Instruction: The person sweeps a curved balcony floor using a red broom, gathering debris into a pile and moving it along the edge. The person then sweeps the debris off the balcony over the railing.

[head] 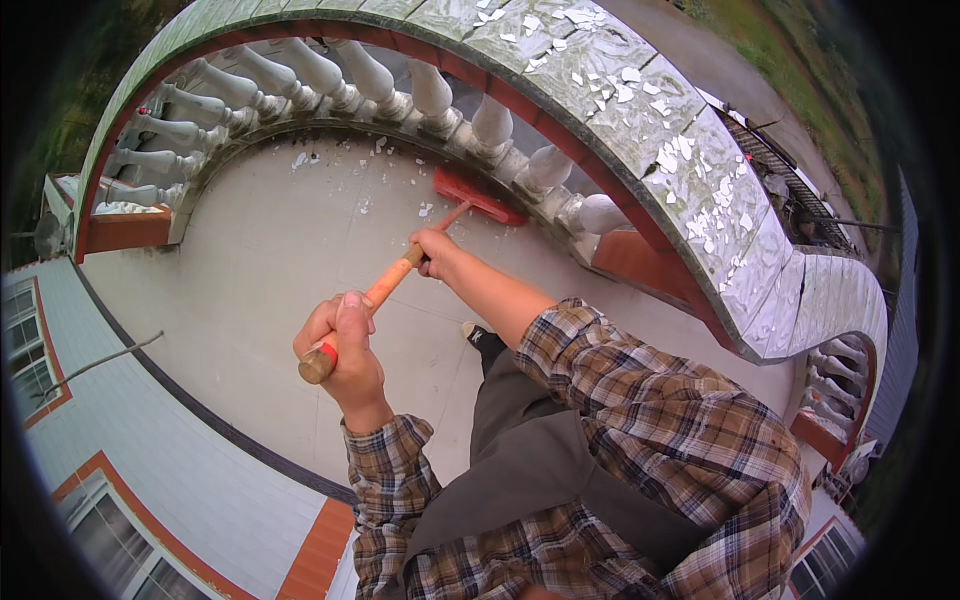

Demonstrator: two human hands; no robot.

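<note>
A long-handled red tool runs from my hands down to the tiled floor (pixel 270 285). Its wide red head (pixel 480 196) rests by the foot of the balusters; whether it is a broom or a scraper I cannot tell. Near the wooden butt of its orange handle (pixel 390 280), my left hand (pixel 341 341) grips with the thumb on top. Farther down the shaft, my right hand (pixel 435 251) is wrapped around it. Small white flakes (pixel 425 210) lie scattered on the floor to the left of the head.
A curved balustrade with pale balusters (pixel 367 71) bounds the balcony. Many white flakes (pixel 679 154) lie on its broad, stained top rail (pixel 630 120). My shoe (pixel 474 332) stands on the floor. At left is a white wall (pixel 202 465) with red-trimmed windows (pixel 112 536).
</note>
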